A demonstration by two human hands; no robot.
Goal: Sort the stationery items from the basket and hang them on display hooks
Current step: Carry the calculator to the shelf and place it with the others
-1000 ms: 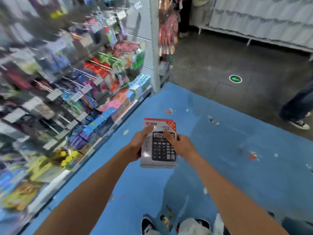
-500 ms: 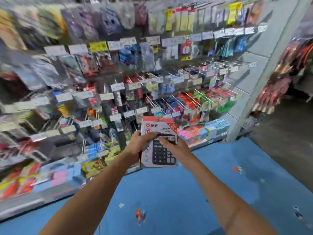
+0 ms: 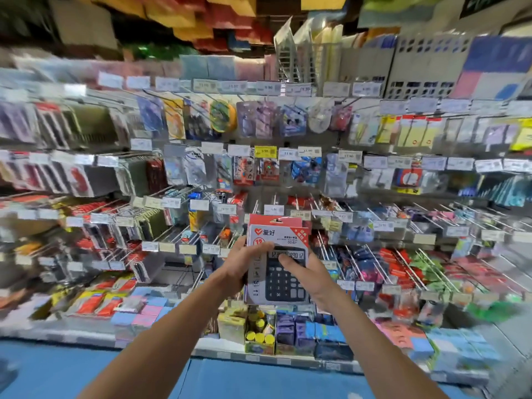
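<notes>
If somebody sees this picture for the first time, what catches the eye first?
First, the boxed calculator, red and grey, held at centre by the left hand and the right hand. Behind it, a display wall of hooks crowded with colourful packets fills the view. Below lies a blue floor.

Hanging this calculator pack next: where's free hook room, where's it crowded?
Dark gap left of the left hand, under price tags, looks bare. Hooks right of the calculator pack show bare wire. Upper rows are packed.
</notes>
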